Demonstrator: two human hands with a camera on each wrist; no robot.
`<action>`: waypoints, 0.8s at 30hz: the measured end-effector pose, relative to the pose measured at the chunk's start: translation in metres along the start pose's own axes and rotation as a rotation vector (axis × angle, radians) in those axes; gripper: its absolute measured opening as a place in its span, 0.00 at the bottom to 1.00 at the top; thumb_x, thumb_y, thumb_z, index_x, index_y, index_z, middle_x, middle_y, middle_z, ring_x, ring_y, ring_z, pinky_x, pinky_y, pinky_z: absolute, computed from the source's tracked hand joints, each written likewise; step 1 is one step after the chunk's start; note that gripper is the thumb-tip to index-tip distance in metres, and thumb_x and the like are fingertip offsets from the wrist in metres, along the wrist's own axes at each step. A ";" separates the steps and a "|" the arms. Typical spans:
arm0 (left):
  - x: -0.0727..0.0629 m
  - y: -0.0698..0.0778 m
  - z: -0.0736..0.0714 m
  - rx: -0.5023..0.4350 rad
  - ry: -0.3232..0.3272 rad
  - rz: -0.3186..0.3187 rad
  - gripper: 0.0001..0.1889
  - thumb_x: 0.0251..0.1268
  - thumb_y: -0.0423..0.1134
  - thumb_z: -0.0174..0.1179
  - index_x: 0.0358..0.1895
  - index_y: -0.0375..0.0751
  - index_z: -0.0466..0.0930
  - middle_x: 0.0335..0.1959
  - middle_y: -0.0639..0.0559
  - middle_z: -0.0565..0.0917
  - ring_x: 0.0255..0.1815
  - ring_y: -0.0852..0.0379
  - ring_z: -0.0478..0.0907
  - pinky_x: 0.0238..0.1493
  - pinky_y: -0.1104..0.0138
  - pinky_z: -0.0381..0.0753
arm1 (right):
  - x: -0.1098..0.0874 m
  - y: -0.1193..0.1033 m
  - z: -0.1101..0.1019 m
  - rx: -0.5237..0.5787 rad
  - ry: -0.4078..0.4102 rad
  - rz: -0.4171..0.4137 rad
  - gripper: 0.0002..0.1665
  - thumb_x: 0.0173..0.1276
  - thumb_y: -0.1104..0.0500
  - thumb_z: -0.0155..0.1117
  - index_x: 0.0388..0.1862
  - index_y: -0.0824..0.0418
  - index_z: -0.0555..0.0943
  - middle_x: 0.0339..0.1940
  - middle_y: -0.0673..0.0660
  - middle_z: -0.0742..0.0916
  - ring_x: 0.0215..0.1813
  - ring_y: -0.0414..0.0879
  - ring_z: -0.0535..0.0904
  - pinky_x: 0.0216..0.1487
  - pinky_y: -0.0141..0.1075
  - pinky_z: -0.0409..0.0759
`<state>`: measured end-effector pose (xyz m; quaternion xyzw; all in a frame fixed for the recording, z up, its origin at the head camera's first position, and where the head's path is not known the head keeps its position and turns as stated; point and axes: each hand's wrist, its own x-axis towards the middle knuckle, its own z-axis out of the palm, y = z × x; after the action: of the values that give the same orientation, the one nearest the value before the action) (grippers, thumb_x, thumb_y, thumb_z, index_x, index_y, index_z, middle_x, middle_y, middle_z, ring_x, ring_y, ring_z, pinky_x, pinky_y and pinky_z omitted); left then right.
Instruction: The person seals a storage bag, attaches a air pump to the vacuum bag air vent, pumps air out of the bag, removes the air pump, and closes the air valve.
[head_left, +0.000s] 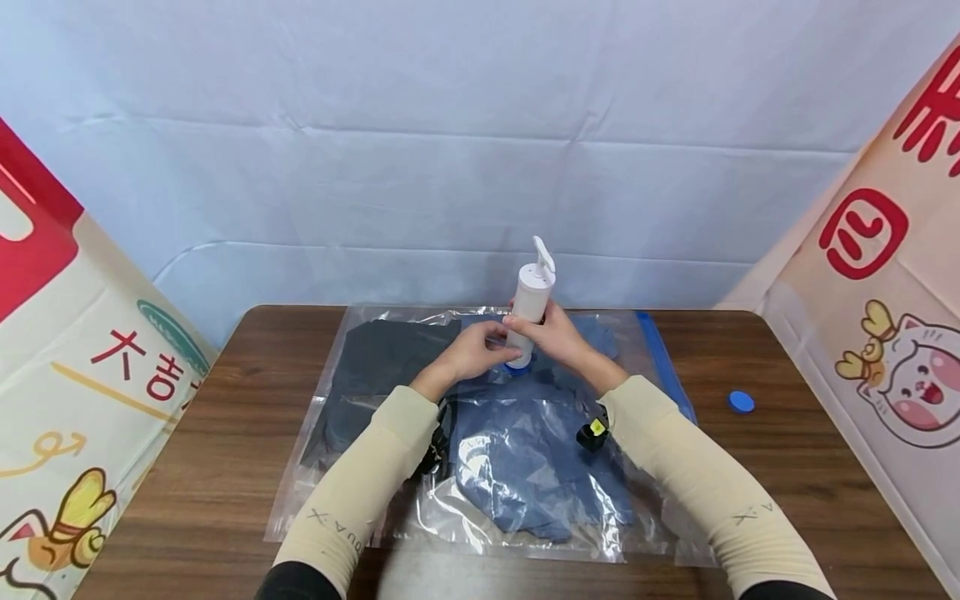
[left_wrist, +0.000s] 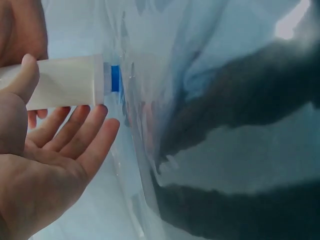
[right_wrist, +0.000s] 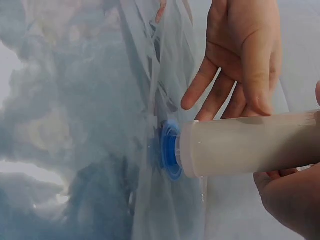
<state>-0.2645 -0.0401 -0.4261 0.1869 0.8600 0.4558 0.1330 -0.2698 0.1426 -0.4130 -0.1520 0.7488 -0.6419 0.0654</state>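
Note:
A white hand pump (head_left: 531, 302) with a pump handle on top stands slightly tilted on the blue valve (right_wrist: 169, 150) of a clear plastic storage bag (head_left: 442, 508). Folded dark cloth (head_left: 390, 358) and blue cloth (head_left: 532, 454) lie inside the bag. My right hand (head_left: 561, 337) grips the middle of the pump's barrel, thumb across its front. Lower down, my left hand (head_left: 471, 350) holds the barrel loosely between thumb and fingers, close to the valve. In the left wrist view, that hand's fingers (left_wrist: 87, 132) are spread under the pump's lower end.
A round blue cap (head_left: 741, 402) lies on the brown wooden table (head_left: 202, 467), right of the bag. A blue strip (head_left: 666, 367) runs along the bag's right edge. White cloth (head_left: 420, 183) hangs behind, and printed banners (head_left: 862, 350) flank both sides.

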 end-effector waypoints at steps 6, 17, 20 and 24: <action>0.002 -0.001 0.002 0.021 0.042 -0.032 0.21 0.73 0.48 0.64 0.59 0.37 0.81 0.57 0.43 0.84 0.56 0.48 0.83 0.55 0.61 0.83 | -0.001 -0.008 -0.002 0.000 -0.025 0.026 0.36 0.77 0.62 0.61 0.76 0.69 0.58 0.69 0.71 0.73 0.68 0.63 0.71 0.70 0.57 0.69; 0.005 0.001 -0.001 0.018 0.000 -0.002 0.26 0.75 0.47 0.62 0.67 0.34 0.73 0.62 0.41 0.80 0.62 0.46 0.79 0.61 0.59 0.80 | -0.005 -0.031 -0.014 -0.028 0.102 -0.106 0.38 0.72 0.66 0.66 0.75 0.68 0.60 0.66 0.71 0.77 0.64 0.62 0.75 0.65 0.56 0.73; 0.005 0.002 -0.002 -0.028 -0.003 0.079 0.30 0.76 0.43 0.62 0.74 0.35 0.67 0.69 0.40 0.75 0.69 0.45 0.74 0.68 0.59 0.74 | -0.005 -0.030 -0.015 -0.042 0.098 -0.123 0.36 0.72 0.67 0.66 0.74 0.68 0.62 0.65 0.70 0.77 0.64 0.60 0.75 0.65 0.55 0.74; 0.005 0.002 -0.001 -0.069 0.016 0.171 0.29 0.76 0.39 0.61 0.75 0.39 0.67 0.71 0.43 0.74 0.71 0.48 0.72 0.70 0.61 0.71 | -0.004 -0.030 -0.015 -0.076 0.066 -0.158 0.34 0.73 0.66 0.66 0.74 0.68 0.66 0.63 0.69 0.78 0.63 0.59 0.75 0.65 0.54 0.74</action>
<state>-0.2695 -0.0376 -0.4237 0.2514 0.8256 0.4965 0.0930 -0.2662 0.1540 -0.3811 -0.1915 0.7601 -0.6207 -0.0159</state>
